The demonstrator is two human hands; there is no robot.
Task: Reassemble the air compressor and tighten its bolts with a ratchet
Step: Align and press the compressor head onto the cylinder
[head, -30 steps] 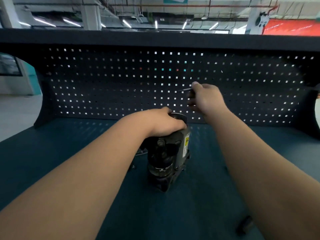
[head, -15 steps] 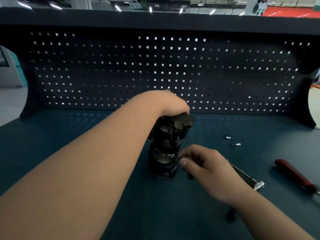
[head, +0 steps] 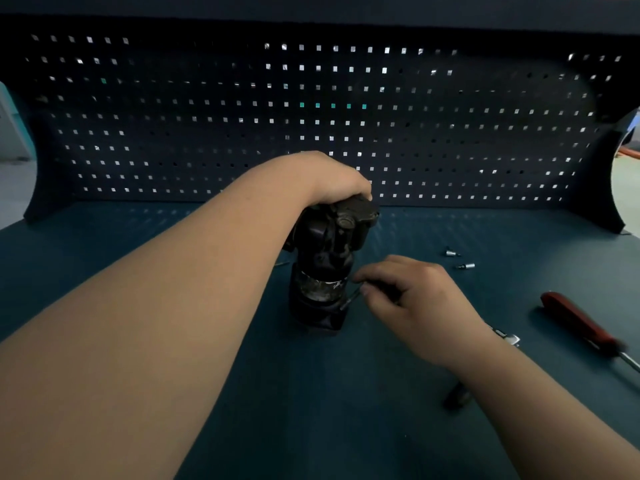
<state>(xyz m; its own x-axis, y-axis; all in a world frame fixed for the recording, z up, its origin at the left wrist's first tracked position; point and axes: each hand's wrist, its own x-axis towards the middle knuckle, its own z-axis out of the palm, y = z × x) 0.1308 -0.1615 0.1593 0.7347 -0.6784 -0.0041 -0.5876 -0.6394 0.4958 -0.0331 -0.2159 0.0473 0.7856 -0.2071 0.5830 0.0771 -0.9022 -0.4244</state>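
L hand [head: 332, 183] clamped on compressor [head: 323, 258] top; R hand [head: 419, 306] pinching bolt [head: 350, 298] at base. Bolt best kept square, thread started by fingers.

- The air compressor [head: 325, 258] stands at frame centre on the desk [head: 311, 410], before the pegboard [head: 450, 133].
- The left hand [head: 332, 181] lies on its top; the right hand [head: 415, 306], beside its base, holds a thin rod [head: 350, 298] (tip at the base).
- Two bits [head: 450, 253] and a screwdriver [head: 581, 323] lie further right.
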